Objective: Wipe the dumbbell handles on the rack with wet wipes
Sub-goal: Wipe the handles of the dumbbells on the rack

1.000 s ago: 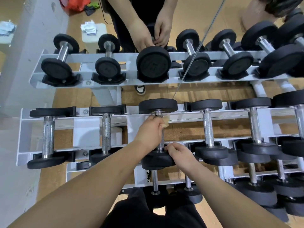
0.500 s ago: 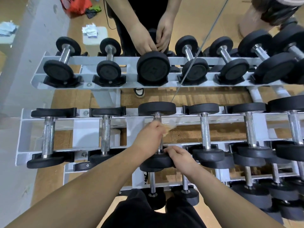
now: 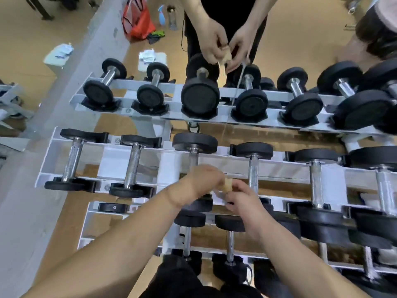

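Note:
A white rack holds rows of black dumbbells with chrome handles. My left hand and my right hand meet above the middle tier, both pinching a small yellowed wet wipe. They hover just right of the third dumbbell's handle, whose lower part my left hand hides. The picture is blurred around the hands.
A mirror behind the rack shows a reflected top tier and a person's two hands holding a wipe. On the floor lie a red bag, a spray bottle and a wipe pack. Heavier dumbbells crowd the right.
My left hand has come off the third dumbbell's handle and my right hand has left its lower weight. Both now hold the wipe together. The view has tilted upward.

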Motion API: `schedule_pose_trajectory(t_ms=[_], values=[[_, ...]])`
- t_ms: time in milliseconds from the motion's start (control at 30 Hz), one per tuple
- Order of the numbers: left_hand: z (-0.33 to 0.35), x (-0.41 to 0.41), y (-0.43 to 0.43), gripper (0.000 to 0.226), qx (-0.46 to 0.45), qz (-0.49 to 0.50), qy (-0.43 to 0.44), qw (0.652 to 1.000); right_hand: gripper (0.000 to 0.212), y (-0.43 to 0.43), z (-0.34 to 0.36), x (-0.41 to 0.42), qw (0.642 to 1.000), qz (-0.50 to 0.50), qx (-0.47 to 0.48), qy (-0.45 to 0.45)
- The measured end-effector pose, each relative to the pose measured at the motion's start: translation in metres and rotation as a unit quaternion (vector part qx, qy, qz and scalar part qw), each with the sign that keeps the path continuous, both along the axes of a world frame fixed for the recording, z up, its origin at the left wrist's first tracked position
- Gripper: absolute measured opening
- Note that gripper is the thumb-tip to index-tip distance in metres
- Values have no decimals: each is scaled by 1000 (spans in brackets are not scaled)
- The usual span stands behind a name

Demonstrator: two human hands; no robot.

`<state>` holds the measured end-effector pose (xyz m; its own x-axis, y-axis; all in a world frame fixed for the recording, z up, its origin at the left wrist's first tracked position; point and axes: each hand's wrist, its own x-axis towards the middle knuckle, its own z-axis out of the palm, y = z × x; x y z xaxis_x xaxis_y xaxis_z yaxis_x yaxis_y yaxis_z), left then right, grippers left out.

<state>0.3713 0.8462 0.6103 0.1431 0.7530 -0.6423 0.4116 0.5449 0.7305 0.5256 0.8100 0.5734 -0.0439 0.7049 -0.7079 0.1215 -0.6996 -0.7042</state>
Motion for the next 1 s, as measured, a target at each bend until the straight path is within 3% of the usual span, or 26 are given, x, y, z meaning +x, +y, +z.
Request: schedule_pose_trajectory(t_ms=[133,267,533,700,800,933,1000], values=[[19,57,-39,13,37,144,-90,985,53,-5,19,70,986,-9,12,168],[16,113,-62,18,-16,252,-165,953,37,-14,33,127,983,30,26,181],[17,163,-87,12,55,249,-139,957,51,-25,49,174,943,-96,-21,319],[22,161,-80,13,29,246,-163,955,35,-12,56,172,949,-128,-40,286],[19,150,-67,15,-9,295,-241,925,34,2,57,161,953,-146,-32,264],[9,130,-49,26,-58,333,-306,890,47,17,53,139,945,-175,-35,273],[3,118,-38,42,-93,328,-337,878,26,22,50,129,950,-167,-29,262]])
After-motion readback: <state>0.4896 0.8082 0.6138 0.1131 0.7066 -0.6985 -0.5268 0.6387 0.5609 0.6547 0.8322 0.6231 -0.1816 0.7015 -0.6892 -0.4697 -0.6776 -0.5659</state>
